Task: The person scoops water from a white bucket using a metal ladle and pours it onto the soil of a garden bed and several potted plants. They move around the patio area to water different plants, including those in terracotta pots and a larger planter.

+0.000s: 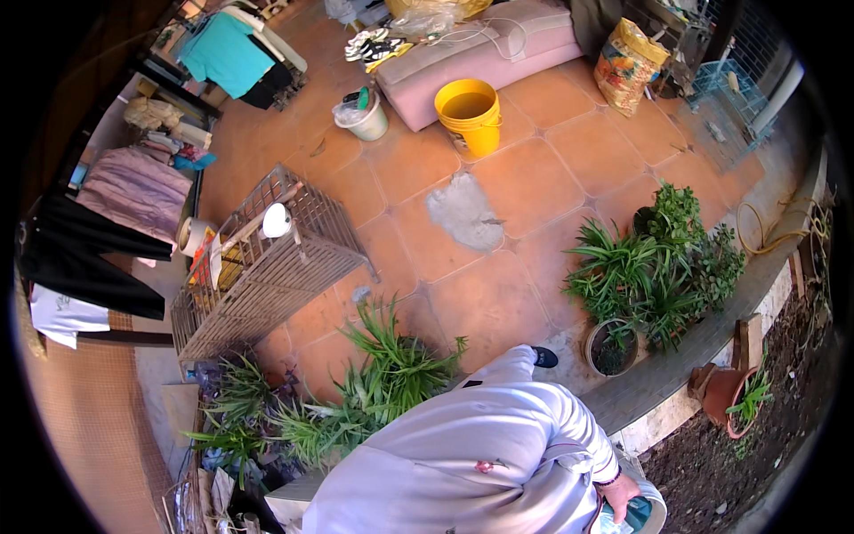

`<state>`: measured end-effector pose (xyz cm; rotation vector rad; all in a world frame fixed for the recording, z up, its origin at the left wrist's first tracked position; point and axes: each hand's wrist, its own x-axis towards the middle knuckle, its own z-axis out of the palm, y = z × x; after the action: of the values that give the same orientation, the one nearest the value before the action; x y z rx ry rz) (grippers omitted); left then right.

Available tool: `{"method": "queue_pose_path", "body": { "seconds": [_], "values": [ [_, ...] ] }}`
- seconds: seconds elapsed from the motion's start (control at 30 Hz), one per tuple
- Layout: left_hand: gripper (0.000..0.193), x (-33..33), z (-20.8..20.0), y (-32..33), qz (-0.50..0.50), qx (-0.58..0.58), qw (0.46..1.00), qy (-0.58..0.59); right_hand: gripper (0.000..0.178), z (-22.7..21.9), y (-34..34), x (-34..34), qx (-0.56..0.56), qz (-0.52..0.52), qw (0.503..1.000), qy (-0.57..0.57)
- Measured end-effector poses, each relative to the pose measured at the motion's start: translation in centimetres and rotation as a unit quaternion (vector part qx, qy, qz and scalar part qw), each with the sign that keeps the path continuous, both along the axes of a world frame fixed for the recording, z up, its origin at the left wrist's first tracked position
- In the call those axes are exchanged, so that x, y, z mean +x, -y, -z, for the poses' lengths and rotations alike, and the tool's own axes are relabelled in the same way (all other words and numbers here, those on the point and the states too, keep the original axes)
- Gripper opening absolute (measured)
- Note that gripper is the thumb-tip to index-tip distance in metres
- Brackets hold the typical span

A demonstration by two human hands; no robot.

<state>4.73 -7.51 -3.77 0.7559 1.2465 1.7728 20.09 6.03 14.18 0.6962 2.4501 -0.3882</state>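
At lower right, a whitish round bucket [659, 513] is showing teal material [639, 513] inside; the right hand [620, 495] is hanging at its mouth, fingers pointing downward, whether pinching anything I cannot tell.

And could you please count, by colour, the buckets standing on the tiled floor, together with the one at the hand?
Yellow bucket: 1
Whitish buckets: 2 (floor bucket; bucket at the hand, beside the fingers)
Total: 3
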Motion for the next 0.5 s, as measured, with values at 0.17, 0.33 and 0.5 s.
{"method": "queue_pose_path", "body": {
  "seconds": [0.17, 0.33, 0.5],
  "values": [
    [0.043, -1.1, -1.9, 3.9, -0.008, 0.008, 1.000, -0.004, 0.018, 2.5, -0.3, 1.0, -0.159, 0.290, 0.938, -0.102],
    [0.052, -2.2, -4.8, 4.8, 0.007, -0.005, 1.000, 0.029, 0.018, 2.0, 3.5, 3.2, -0.258, 0.487, 0.799, -0.239],
    [0.053, -2.5, -4.8, 2.6, 0.023, -0.009, 0.996, 0.089, 0.018, 4.6, 2.9, 8.4, -0.137, 0.179, 0.914, -0.338]
  ]
}}
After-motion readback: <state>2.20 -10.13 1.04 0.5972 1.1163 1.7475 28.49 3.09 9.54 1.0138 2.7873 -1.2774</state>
